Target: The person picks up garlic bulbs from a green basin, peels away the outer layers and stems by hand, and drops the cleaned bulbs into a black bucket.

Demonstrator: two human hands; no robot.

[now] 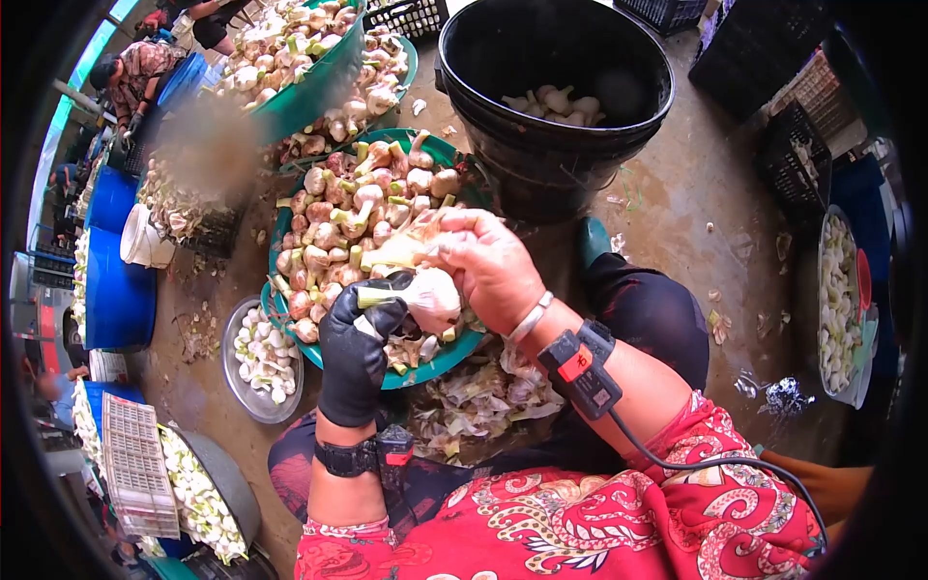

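Head view: near my lap, garlic skins [474, 411] lie at six o'clock; a teal basin [275, 253] of garlic sits at eleven on the damp floor [667, 208], a black bucket [570, 159] at one, a co-worker [133, 85] farther off at ten. My black-gloved left hand [354, 338] is curled round one bulb [435, 300] over the basin; my right hand [495, 271], almost closed, pinches papery peel [411, 235].

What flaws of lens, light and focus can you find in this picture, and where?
Head view throughout: black edges and bent sides, as from a very wide lens; a brownish blur at upper left veils part of the scene; deep shadow inside the black bucket; dull shine on the floor; the bulb in the left hand looks fairly sharp.
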